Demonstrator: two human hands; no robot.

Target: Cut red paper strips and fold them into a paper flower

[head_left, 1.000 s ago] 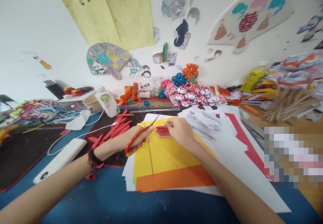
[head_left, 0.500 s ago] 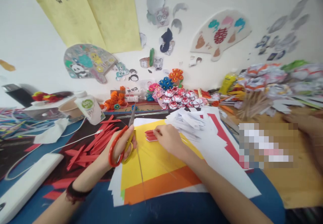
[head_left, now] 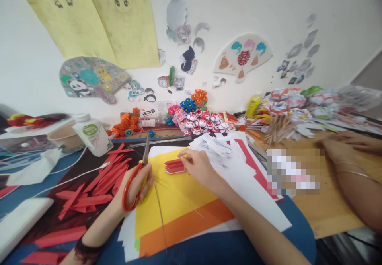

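Note:
My left hand [head_left: 142, 185] is closed round the orange-handled scissors [head_left: 129, 191], whose blades point up and away. A thin wire [head_left: 161, 213] runs down from near that hand across the yellow sheet [head_left: 179, 193]. My right hand [head_left: 198, 165] pinches the right end of a small folded red paper stack with white edges [head_left: 174, 166], above the yellow sheet. Orange paper [head_left: 185, 229] and white sheets lie beneath. To the left is a pile of folded red strips [head_left: 104, 181]; cut white strips [head_left: 216, 147] lie beyond my right hand.
A white bottle [head_left: 94, 135] and a paper bowl [head_left: 65, 135] stand at the left, near a white power bank [head_left: 26, 221]. Red-white paper flowers [head_left: 205, 122] sit along the wall. Another person's arm [head_left: 355, 181] rests on the wooden table [head_left: 328, 221] at the right.
The whole view has shifted, with most things now further left. My hands still hold the scissors and the red stack. More of the other person's arms shows at the right.

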